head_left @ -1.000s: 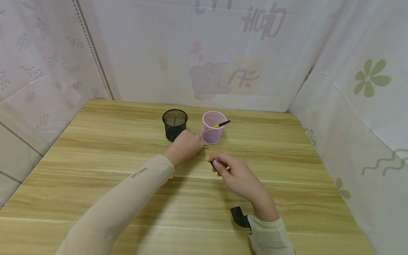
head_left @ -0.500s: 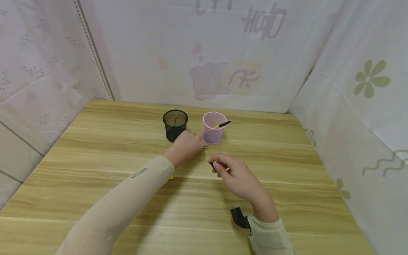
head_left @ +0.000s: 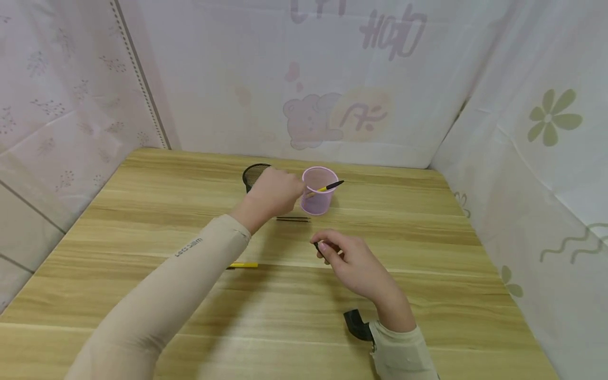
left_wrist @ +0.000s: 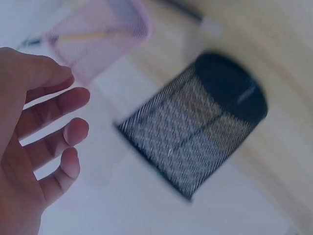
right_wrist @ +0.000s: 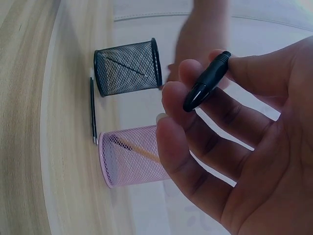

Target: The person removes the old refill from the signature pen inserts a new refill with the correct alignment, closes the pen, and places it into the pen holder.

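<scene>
My right hand (head_left: pixel 353 264) pinches a short black pen piece (right_wrist: pixel 208 82) with one tapered end and one ridged end. With fingers loosely bent, my left hand (head_left: pixel 275 192) is raised near the two mesh cups; the left wrist view (left_wrist: pixel 41 107) shows nothing in its grasp. Behind it the black mesh cup (head_left: pixel 253 173) is partly hidden and contains a thin dark stick (right_wrist: pixel 124 66). Beside that cup stands the pink mesh cup (head_left: pixel 317 205), holding a yellow and black pen (head_left: pixel 331 186). Two thin dark pen refills (head_left: pixel 293 219) lie in front of the cups.
A yellow pen barrel (head_left: pixel 246 265) lies partly behind my left forearm. Close to my right sleeve is a black elbow-shaped piece (head_left: pixel 356 324). The wooden table (head_left: pixel 456 295) meets printed cloth (head_left: pixel 218 79) at its back and sides.
My left hand has lifted up and away from the table, uncovering the two refills and more of the yellow barrel. It now covers much of the black cup. My right hand stays still.
</scene>
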A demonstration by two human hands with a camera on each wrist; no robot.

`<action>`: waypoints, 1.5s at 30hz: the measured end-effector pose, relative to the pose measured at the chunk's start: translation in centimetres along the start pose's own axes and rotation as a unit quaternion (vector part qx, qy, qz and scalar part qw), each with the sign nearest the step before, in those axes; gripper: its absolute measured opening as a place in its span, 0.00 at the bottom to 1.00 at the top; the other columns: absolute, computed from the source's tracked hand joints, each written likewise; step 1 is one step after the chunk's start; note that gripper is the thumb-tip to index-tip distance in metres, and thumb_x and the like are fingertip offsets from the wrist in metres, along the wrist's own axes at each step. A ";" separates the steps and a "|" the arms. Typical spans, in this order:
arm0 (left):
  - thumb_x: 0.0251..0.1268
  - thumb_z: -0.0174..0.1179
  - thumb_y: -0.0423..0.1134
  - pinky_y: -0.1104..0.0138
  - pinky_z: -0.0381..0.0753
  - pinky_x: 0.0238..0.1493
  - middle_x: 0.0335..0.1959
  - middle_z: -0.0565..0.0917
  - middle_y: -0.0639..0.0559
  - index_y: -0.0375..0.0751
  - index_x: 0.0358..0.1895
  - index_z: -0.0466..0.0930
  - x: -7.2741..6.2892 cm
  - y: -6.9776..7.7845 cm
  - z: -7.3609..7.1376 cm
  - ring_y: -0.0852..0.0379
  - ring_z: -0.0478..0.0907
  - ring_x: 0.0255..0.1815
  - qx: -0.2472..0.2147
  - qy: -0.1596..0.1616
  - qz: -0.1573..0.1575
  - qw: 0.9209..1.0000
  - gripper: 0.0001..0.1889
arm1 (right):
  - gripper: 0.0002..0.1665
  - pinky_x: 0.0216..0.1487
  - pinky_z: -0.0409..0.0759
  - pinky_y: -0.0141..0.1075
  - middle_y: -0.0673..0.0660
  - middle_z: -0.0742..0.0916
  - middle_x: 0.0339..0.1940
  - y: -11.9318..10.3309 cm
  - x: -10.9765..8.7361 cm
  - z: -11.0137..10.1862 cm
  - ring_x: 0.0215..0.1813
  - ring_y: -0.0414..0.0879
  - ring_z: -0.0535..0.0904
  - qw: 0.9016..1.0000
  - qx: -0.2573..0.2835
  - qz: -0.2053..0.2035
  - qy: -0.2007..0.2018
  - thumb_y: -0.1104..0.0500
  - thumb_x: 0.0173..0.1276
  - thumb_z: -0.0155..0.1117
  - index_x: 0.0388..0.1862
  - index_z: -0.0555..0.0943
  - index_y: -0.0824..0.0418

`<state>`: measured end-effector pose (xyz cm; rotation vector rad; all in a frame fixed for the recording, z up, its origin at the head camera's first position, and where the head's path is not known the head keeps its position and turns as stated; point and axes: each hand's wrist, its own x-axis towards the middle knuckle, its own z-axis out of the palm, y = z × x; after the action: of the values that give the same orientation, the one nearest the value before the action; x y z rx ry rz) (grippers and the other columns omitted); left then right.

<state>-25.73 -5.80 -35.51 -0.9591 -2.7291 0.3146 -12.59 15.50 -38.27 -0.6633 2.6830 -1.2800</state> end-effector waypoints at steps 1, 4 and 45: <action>0.70 0.61 0.30 0.55 0.87 0.34 0.33 0.89 0.54 0.49 0.37 0.84 0.1 -0.5 -0.5 0.54 0.81 0.31 -0.002 -0.003 -0.012 1.000 0.08 | 0.13 0.38 0.81 0.34 0.51 0.87 0.40 0.0 0.0 0.0 0.41 0.51 0.83 1.000 0.000 0.000 0.000 0.62 0.84 0.56 0.57 0.85 0.52; 0.71 0.57 0.31 0.52 0.88 0.37 0.34 0.88 0.51 0.48 0.32 0.85 0.1 -1.8 -1.3 0.51 0.82 0.35 0.003 -0.033 -0.054 0.998 0.11 | 0.12 0.38 0.81 0.34 0.50 0.87 0.39 0.1 -0.1 0.1 0.41 0.50 0.83 1.000 -0.002 0.001 0.001 0.62 0.84 0.56 0.57 0.85 0.52; 0.88 0.24 0.64 0.30 0.52 0.82 0.73 0.81 0.43 0.47 0.68 0.83 -1.0 -4.7 3.3 0.39 0.64 0.82 -0.168 -0.168 -0.173 0.956 0.39 | 0.12 0.39 0.81 0.34 0.53 0.88 0.40 0.2 0.0 0.2 0.41 0.48 0.83 1.000 -0.013 0.006 -0.004 0.62 0.85 0.55 0.56 0.85 0.53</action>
<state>-28.65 -10.41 -37.45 -0.5094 -3.2667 -0.0628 -12.60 15.50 -38.56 -0.6533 2.6972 -1.2409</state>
